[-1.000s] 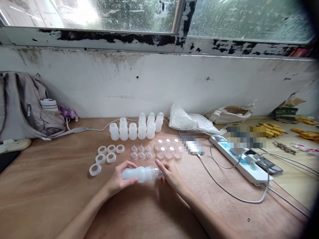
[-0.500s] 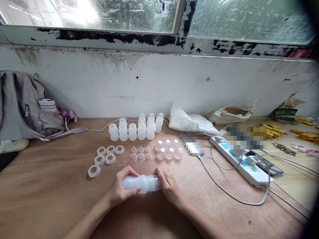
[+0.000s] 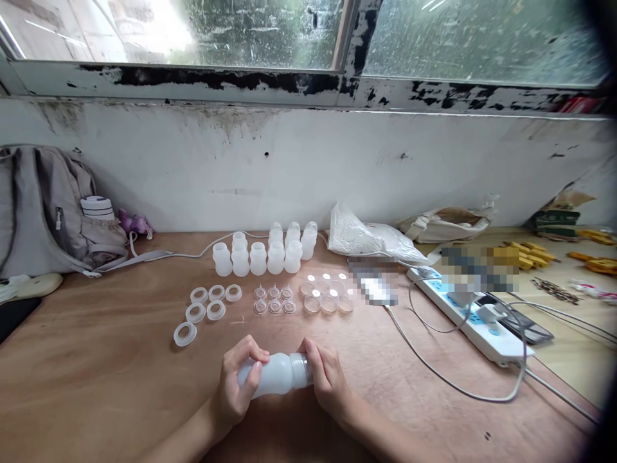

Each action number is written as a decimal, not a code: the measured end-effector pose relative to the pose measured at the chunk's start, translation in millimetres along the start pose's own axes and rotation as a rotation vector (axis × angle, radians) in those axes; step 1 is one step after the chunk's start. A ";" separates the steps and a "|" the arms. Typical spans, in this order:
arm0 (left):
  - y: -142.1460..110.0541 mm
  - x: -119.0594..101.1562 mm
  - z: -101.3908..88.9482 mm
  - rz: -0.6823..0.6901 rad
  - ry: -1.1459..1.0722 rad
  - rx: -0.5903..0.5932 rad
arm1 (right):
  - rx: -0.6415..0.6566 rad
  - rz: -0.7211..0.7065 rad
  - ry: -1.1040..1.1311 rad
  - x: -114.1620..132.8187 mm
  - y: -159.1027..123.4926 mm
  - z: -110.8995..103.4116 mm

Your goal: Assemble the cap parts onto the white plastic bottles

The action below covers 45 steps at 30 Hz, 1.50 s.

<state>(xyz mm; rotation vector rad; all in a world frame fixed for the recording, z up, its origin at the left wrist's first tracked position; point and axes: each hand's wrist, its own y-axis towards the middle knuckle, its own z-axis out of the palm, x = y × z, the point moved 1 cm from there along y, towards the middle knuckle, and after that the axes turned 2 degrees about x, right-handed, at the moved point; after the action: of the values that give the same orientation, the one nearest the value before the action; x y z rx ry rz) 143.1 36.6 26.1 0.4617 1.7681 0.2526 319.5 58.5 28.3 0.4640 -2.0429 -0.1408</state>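
A frosted white baby bottle [image 3: 274, 375] lies sideways between my two hands, just above the near part of the table. My left hand [image 3: 237, 379] is wrapped round its base end. At the other end, my right hand [image 3: 324, 374] grips the clear cap [image 3: 301, 370], whose tip the fingers hide. Beyond the hands lie several translucent screw rings [image 3: 185, 334] on the left, several clear nipples [image 3: 274, 306] in the middle and several clear round discs [image 3: 328, 302] on the right. Open frosted bottles [image 3: 258, 258] stand behind them, with 3 capped bottles [image 3: 309, 241] beside.
A white power strip [image 3: 482, 328] with plugs and grey cables [image 3: 434, 370] crosses the right side. White plastic bags [image 3: 357, 231] rest against the wall. A grey backpack [image 3: 53, 206] stands far left; yellow tools [image 3: 598, 262] lie far right.
Both hands and the bottle have moved slightly down and nearer to me in the view. My left fingers have shifted round the bottle's base; the right hand still holds the cap.
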 end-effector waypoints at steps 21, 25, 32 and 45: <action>34.1 14.8 -34.5 -0.089 0.055 -0.271 | 0.182 0.185 0.426 43.5 75.4 -21.3; 39.2 23.9 -39.8 -0.130 0.045 -0.380 | 0.007 0.047 0.320 72.4 120.3 -42.0; 43.3 32.6 -54.0 -0.032 0.480 -0.308 | -0.274 -0.283 -0.046 106.0 225.1 -54.6; 41.0 27.9 -54.2 0.049 0.908 -0.045 | -0.032 -0.146 -0.665 47.1 291.3 11.3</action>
<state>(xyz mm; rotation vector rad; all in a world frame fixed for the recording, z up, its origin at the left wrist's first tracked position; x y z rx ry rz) 92.4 89.6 31.7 0.3789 2.6255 0.6025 212.1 307.5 145.4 0.6015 -2.6465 -0.4666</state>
